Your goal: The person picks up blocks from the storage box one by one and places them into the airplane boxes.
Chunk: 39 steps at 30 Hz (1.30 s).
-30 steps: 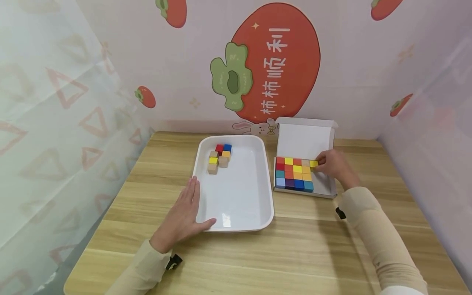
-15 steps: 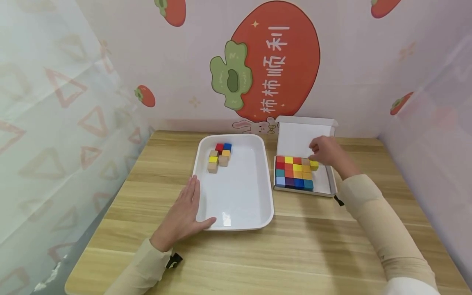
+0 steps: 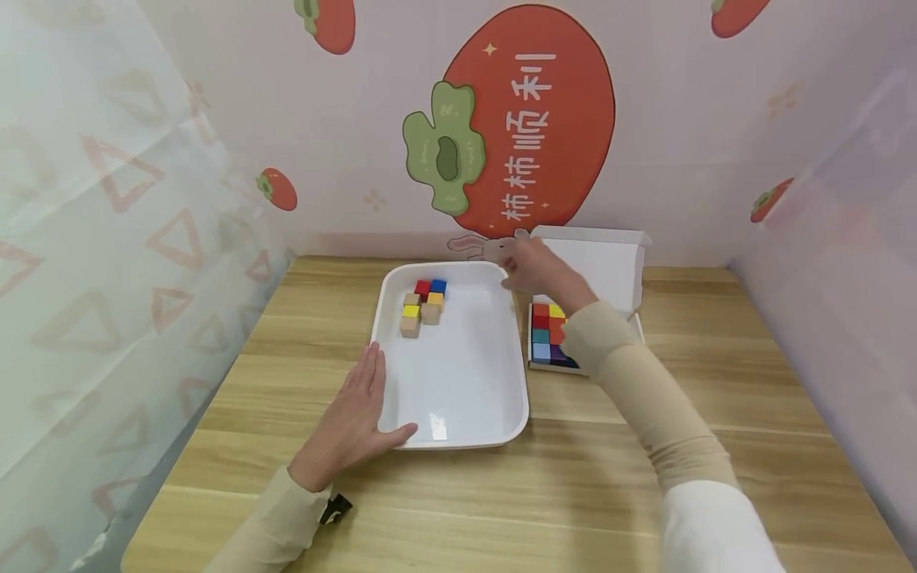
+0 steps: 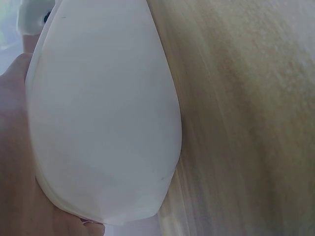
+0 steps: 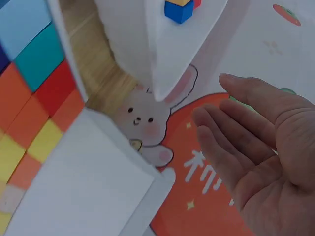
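Observation:
My left hand (image 3: 345,431) rests on the near-left rim of a white tray (image 3: 458,386), fingers straight and thumb spread along the front edge. Inside the tray's far-left part stand several small wooden cubes: red, blue (image 3: 438,286), yellow-topped (image 3: 411,312) and plain wood (image 3: 431,313). Above the tray's far-right corner is my right hand (image 3: 533,267). In the right wrist view its fingers (image 5: 236,147) are loosely bent, thumb apart, with nothing between them. A white box (image 3: 595,259) with a raised lid holds rows of coloured cubes (image 5: 42,54); my right sleeve hides part of them.
The wooden table (image 3: 609,477) carries the tray and the box, with a narrow gap between them. Behind stands a wall cloth printed with a big red persimmon (image 3: 530,119) and a rabbit. Pale patterned cloths flank both sides.
My right hand has let go of a yellow cube at the box's far-right row, lifted and moved left to the tray's corner. My left hand stays on the tray.

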{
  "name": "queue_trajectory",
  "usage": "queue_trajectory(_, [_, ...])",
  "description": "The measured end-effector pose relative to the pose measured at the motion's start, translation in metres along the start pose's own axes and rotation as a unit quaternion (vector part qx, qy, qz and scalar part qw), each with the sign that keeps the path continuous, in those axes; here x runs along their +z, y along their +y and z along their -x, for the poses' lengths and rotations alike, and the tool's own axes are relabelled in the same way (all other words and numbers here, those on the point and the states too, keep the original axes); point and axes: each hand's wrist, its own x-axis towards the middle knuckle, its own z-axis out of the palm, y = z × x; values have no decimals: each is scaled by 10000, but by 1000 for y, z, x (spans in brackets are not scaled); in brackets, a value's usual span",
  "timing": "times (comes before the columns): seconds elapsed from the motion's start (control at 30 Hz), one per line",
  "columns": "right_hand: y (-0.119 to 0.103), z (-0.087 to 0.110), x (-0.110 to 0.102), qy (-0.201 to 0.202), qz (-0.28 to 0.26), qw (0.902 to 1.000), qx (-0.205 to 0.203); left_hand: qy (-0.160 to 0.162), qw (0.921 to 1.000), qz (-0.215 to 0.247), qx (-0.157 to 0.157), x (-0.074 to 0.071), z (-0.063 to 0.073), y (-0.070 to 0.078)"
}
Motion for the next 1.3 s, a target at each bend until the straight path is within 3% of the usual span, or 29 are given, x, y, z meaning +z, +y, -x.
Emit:
queue_trajectory(0.17, [-20, -28, 25, -197, -290, 9992, -191, -45, 10000, -21, 2, 2, 1, -1])
queue_trajectory(0.33, [-32, -49, 48, -338, -405, 9986, -6, -59, 10000, -76, -14, 4, 2, -2])
queue_trajectory(0.73, [-26, -86, 100, -246, -578, 9973, 373, 7, 9999, -103, 88, 3, 1, -3])
queue_trajectory(1.07, [-25, -92, 120, -368, -737, 9955, 478, 48, 9999, -113, 121, 5, 3, -1])
queue_trajectory(1.3, [-28, -96, 114, -200, -726, 9966, 339, 136, 9998, -107, 93, 2, 1, -1])
